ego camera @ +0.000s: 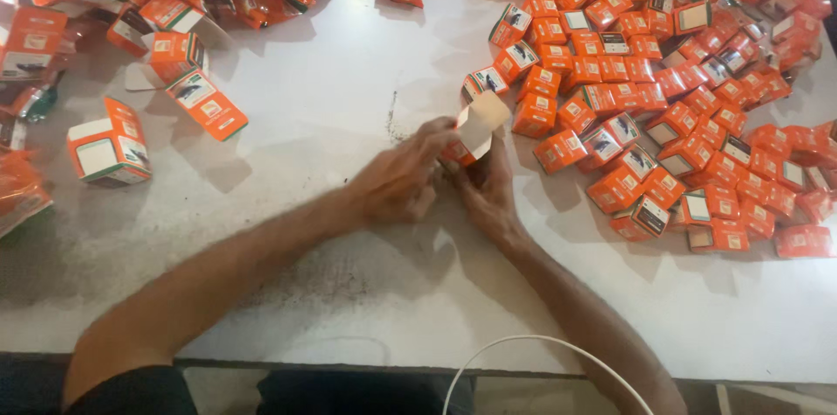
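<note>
Both hands meet at one small orange carton (pixel 471 136), held just above the white counter (pixel 349 119), immediately left of the big heap of closed orange boxes (pixel 689 110). The left hand (pixel 397 184) grips its side; the right hand (pixel 488 188) cradles it from beneath. Its pale flap stands open, so the closing step seems to be in hand; tucking that flap would call for a steady fingertip press. The carton looks light, thin-walled and slightly blurred.

Small orange carton (pixel 469 134), pale flap open, at frame centre; sealed orange cartons (pixel 689 119) heaped at right; larger orange-and-white boxes (pixel 109 143) scattered upper left.
</note>
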Demonstrator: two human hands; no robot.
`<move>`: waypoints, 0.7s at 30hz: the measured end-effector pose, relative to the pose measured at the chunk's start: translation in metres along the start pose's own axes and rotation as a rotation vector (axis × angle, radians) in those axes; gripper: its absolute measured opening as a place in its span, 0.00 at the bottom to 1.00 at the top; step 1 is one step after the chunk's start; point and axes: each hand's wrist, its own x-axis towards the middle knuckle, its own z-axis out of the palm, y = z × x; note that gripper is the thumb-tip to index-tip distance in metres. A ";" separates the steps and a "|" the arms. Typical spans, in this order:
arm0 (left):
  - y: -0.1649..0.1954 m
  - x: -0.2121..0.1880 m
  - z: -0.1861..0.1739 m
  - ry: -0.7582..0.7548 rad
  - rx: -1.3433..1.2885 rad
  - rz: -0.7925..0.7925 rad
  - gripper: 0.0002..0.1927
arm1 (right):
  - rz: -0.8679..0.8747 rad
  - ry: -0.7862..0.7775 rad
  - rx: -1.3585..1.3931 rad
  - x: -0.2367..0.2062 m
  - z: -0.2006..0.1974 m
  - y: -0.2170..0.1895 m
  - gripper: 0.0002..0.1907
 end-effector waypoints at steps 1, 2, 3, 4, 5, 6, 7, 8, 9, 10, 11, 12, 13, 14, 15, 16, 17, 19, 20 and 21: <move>-0.013 0.014 -0.005 -0.086 -0.069 -0.066 0.36 | 0.013 0.051 -0.032 0.001 0.000 0.000 0.37; -0.030 0.033 -0.012 0.045 0.071 0.053 0.36 | 0.026 0.103 -0.061 0.003 0.000 -0.001 0.39; -0.052 0.056 -0.023 0.175 0.212 0.172 0.36 | 0.052 0.054 -0.220 0.002 0.001 -0.002 0.37; -0.075 0.082 -0.034 0.249 0.347 0.172 0.35 | 0.079 0.004 -0.377 0.001 0.003 -0.004 0.35; -0.096 0.106 -0.043 0.287 0.463 0.101 0.37 | 0.107 -0.046 -0.533 0.000 0.004 -0.007 0.33; -0.114 0.126 -0.049 0.368 0.701 0.119 0.38 | 0.048 -0.047 -0.562 -0.002 0.006 -0.010 0.33; -0.128 0.142 -0.053 0.454 0.939 0.138 0.39 | -0.015 -0.048 -0.595 -0.002 0.006 -0.013 0.33; -0.139 0.153 -0.056 0.358 0.900 0.065 0.37 | -0.078 -0.050 -0.630 -0.002 0.007 -0.017 0.33; -0.146 0.163 -0.057 0.260 0.858 -0.007 0.35 | -0.092 -0.057 -0.631 -0.003 0.007 -0.021 0.34; -0.150 0.173 -0.056 0.163 0.813 -0.077 0.33 | -0.108 -0.065 -0.633 -0.003 0.007 -0.024 0.35; -0.149 0.181 -0.055 0.099 0.793 -0.069 0.28 | -0.126 -0.071 -0.636 -0.001 0.007 -0.027 0.35; -0.147 0.184 -0.052 0.031 0.773 -0.062 0.24 | -0.094 -0.078 -0.612 0.000 0.007 -0.030 0.34; -0.144 0.185 -0.049 -0.042 0.752 -0.057 0.20 | -0.057 -0.085 -0.584 0.000 0.007 -0.032 0.32; -0.142 0.184 -0.045 -0.070 0.737 -0.068 0.19 | -0.020 -0.093 -0.554 0.000 0.008 -0.034 0.31; -0.139 0.179 -0.041 -0.100 0.723 -0.079 0.18 | -0.054 -0.068 -0.557 0.000 0.008 -0.035 0.31; -0.133 0.170 -0.039 -0.129 0.710 -0.092 0.18 | -0.089 -0.045 -0.559 0.000 0.008 -0.036 0.30; -0.126 0.158 -0.039 -0.159 0.678 -0.074 0.18 | -0.124 -0.021 -0.562 0.000 0.008 -0.037 0.29; -0.108 0.128 -0.041 -0.211 0.615 -0.040 0.19 | -0.125 -0.027 -0.579 0.000 0.007 -0.037 0.28; -0.096 0.110 -0.044 -0.129 0.503 0.002 0.16 | -0.129 -0.030 -0.589 0.000 0.006 -0.036 0.28; -0.081 0.093 -0.046 -0.047 0.392 0.044 0.14 | -0.059 -0.019 -0.539 0.000 0.005 -0.035 0.28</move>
